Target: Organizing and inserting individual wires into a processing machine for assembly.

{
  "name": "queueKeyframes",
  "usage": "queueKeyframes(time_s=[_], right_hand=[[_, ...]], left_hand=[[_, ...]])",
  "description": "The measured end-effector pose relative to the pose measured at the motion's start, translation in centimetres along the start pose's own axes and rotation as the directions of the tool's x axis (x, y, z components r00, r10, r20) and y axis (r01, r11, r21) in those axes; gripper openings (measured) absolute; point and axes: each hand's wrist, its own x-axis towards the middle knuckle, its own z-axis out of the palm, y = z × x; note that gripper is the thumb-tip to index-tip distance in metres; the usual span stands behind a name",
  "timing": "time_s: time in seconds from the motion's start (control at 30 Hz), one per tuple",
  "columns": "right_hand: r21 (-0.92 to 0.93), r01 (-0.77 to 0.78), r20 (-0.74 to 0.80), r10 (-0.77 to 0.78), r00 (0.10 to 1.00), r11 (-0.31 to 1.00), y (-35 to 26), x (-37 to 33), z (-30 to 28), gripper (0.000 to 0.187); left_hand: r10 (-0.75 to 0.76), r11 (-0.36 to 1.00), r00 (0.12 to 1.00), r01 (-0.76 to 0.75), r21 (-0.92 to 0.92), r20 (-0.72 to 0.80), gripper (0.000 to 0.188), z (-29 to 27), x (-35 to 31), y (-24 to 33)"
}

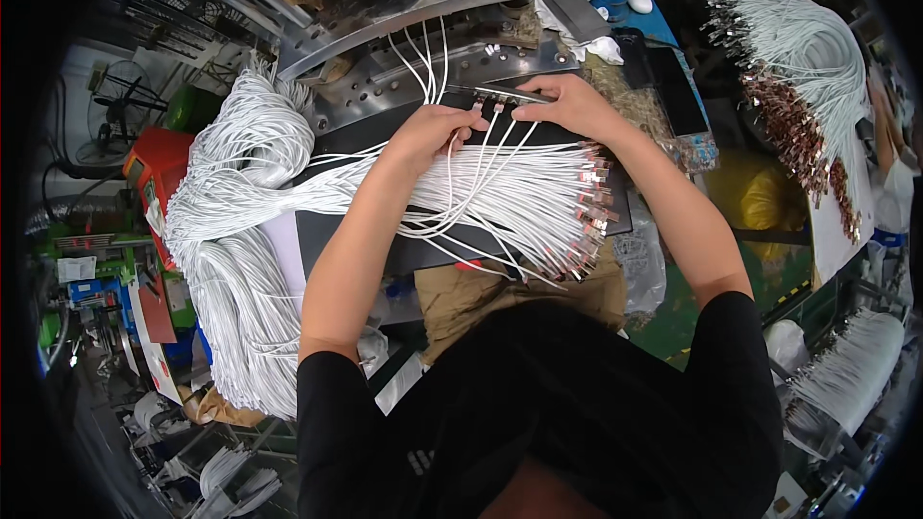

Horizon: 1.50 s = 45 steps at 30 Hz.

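Observation:
Both hands work above a fanned bundle of white cables point(481, 185) whose ends carry small coppery metal connectors point(598, 202). My left hand point(431, 137) is closed, thumb and fingers pinched on a white cable near its connector end. My right hand point(582, 108) grips one end of a narrow metal bar point(514, 93), thumb below and fingers above. Several cable ends sit along that bar, their white leads hanging down over the bundle. Just beyond my left hand, a few other white cables point(430, 62) run up under the machine's steel plate.
A perforated steel machine plate point(413, 5) overhangs the far side. Thick coils of white cable point(240, 163) hang off the left, beside a red bin point(157, 173). On the right are another cable heap with coppery ends point(798, 77) and a yellow bag point(755, 197).

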Motion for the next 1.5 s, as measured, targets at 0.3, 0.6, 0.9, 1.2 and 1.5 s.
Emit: queueKeyframes(time_s=[0.3, 0.6, 0.9, 1.2, 1.5], right_hand=[[-0.401, 0.080, -0.097, -0.130, 0.987, 0.912, -0.4, 0.6, 1.0, 0.036], [-0.845, 0.259, -0.162, -0.686, 0.710, 0.468, 0.1, 17.4, 2.3, 0.041], [-0.519, 0.474, -0.258, -0.659, 0.707, 0.711, -1.5, 26.9, 3.1, 0.026], [-0.579, 0.418, -0.245, -0.638, 0.730, 0.700, -3.2, 18.5, 6.3, 0.028], [-0.812, 0.249, -0.149, -0.601, 0.785, 0.527, -2.0, 3.4, 2.9, 0.027]], left_hand=[[0.202, 0.885, 0.966, -0.109, 0.453, -0.162, 0.033, -0.2, -1.4, 0.3], [0.266, 0.919, 0.914, -0.336, -0.205, -0.306, 0.048, -5.6, 2.2, 1.0], [0.278, 0.961, 0.941, -0.271, 0.062, -0.195, 0.037, -6.0, -3.6, -1.3], [0.511, 0.793, 0.120, 0.318, 0.520, -0.851, 0.060, -29.1, -21.3, -5.4], [0.927, 0.093, 0.354, -0.540, 0.836, 0.126, 0.015, 0.7, -8.5, -8.3]])
